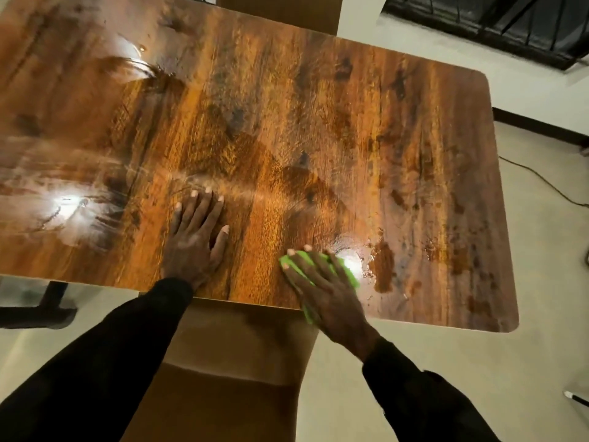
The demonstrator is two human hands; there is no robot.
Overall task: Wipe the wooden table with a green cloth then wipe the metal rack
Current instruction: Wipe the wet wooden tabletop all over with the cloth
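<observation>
Cloth [349, 275] under flat right grip [331, 298]

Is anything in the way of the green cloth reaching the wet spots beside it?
No. The right hand presses the green cloth on the wooden table, and the wet spots lie right of it, with nothing visible between. The left hand rests on the other side.

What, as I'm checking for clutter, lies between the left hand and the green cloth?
Bare wooden table only, between left hand and green cloth, in the head view.
</observation>
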